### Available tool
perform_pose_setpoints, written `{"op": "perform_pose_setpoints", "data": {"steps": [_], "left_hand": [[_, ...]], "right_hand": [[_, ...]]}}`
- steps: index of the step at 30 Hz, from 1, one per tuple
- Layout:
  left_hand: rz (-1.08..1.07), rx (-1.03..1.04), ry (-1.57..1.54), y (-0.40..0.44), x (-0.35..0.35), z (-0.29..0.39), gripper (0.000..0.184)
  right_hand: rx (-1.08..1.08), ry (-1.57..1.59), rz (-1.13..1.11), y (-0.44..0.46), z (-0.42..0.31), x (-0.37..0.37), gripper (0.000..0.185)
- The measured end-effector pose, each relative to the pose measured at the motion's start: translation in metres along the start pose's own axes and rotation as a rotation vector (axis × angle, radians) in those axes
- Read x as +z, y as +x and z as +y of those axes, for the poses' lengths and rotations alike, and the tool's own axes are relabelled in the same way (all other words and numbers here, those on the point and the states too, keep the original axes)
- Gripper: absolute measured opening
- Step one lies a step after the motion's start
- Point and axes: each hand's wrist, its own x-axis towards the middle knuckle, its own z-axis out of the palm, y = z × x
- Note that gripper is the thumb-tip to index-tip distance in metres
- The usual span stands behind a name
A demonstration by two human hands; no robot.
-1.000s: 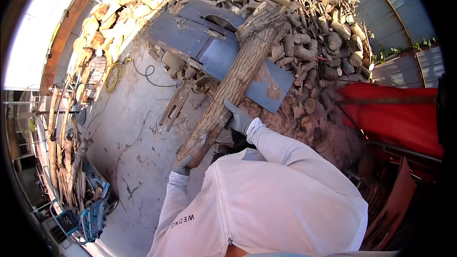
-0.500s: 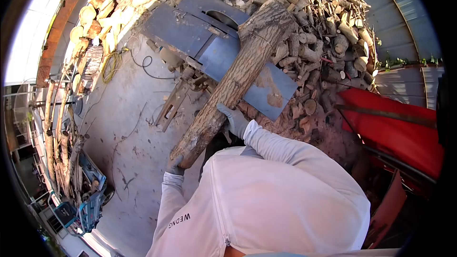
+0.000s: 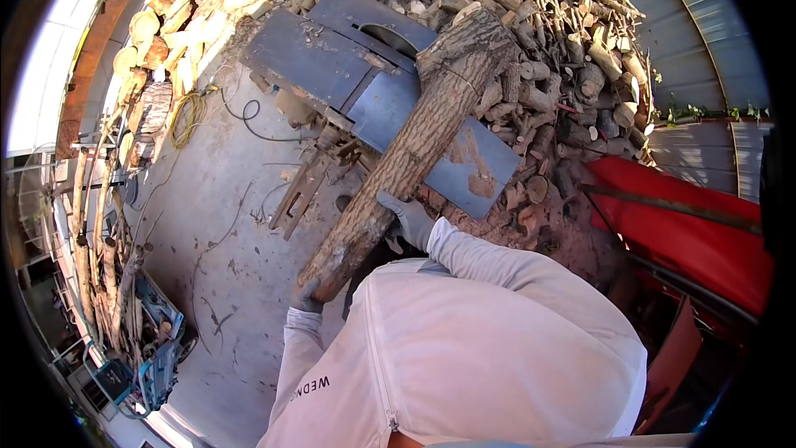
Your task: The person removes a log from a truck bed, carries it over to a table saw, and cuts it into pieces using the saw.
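A long, thick log (image 3: 414, 153) with rough bark lies slanting across a metal saw table (image 3: 311, 58). Its far, knobbly end rests over the table, while the near end sticks out past the table's edge towards me. My gloved left hand (image 3: 306, 297) grips that near end, its fingers curled over the cut face. Further up the log, my gloved right hand (image 3: 408, 220) holds its right side, with the thumb on the bark and the other fingers partly hidden beneath. Part of a round blade (image 3: 388, 36) shows in the table's slot, left of the log's far end.
Behind and right of the table rises a pile of cut firewood (image 3: 539, 87). A coiled yellow cable (image 3: 189, 119) and thin branches lie on the concrete floor (image 3: 224, 241). A cart with long poles (image 3: 153, 348) stands left; a red metal tray (image 3: 676, 216) is at right.
The whole view has shifted slightly, with the table and log a little lower in it. Both hands keep their hold on the log.
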Motion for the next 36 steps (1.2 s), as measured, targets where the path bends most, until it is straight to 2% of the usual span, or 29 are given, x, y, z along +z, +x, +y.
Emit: {"op": "perform_pose_setpoints", "data": {"steps": [5,9,12,14,18,20,23,29,32,36], "left_hand": [[0.075,0.047,0.014,0.001,0.000,-0.006,0.087],[-0.005,0.108,0.058,0.006,-0.001,-0.006,0.089],[0.017,0.080,0.042,-0.002,0.002,-0.006,0.095],[0.094,0.139,0.154,-0.012,0.002,-0.008,0.101],[0.130,0.130,0.129,-0.013,-0.029,-0.036,0.106],[0.077,0.101,0.127,-0.009,-0.037,-0.040,0.107],[0.184,0.137,0.119,-0.018,-0.006,-0.028,0.107],[0.122,0.095,0.098,-0.013,0.007,-0.014,0.099],[0.145,0.136,0.094,-0.007,-0.001,-0.021,0.095],[0.126,0.142,0.081,-0.003,-0.006,-0.021,0.093]], "right_hand": [[-0.065,0.095,-0.082,-0.038,-0.017,0.025,0.053],[0.001,0.084,-0.065,-0.027,-0.012,0.011,0.046],[-0.034,0.182,-0.168,-0.022,-0.005,0.001,0.043],[-0.035,0.238,-0.240,-0.021,-0.004,-0.006,0.041],[-0.052,0.096,-0.252,-0.028,-0.004,-0.014,0.049],[-0.041,0.078,-0.199,-0.025,-0.005,-0.014,0.055],[-0.062,0.015,-0.162,-0.030,-0.011,-0.006,0.058],[-0.103,-0.031,-0.138,-0.024,-0.013,-0.002,0.058],[-0.055,0.074,-0.124,-0.025,-0.016,0.002,0.057],[-0.110,0.051,-0.152,-0.017,-0.013,0.002,0.059]]}}
